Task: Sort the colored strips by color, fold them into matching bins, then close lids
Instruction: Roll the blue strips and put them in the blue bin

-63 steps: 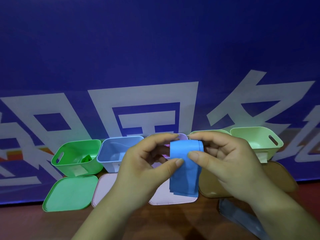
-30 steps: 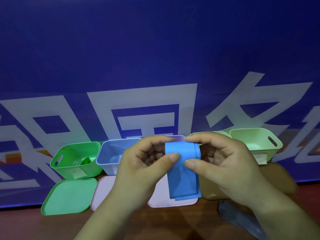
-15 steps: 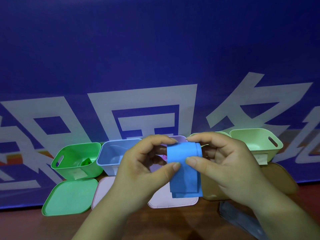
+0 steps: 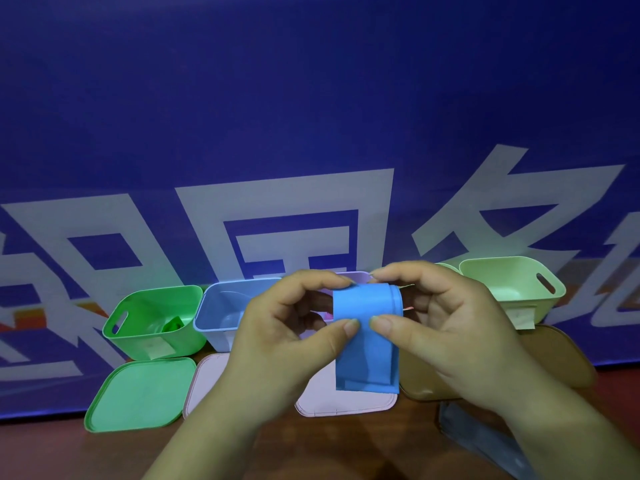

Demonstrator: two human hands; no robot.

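place: staged demo booth – unsure | evidence: blue printed banner [image 4: 311, 98] backdrop – brown wooden table [image 4: 69, 455]

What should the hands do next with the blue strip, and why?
Probably finish the fold, then drop the blue strip into the light blue bin. Both hands pinch it, folded over, and that bin sits open just left.

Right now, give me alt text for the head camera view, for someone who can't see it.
Two bare hands, left hand and right hand, hold a folded blue strip over a wooden table. Behind stand open bins: green bin, light blue bin and pale green bin, with a green lid and pink lids lying in front.
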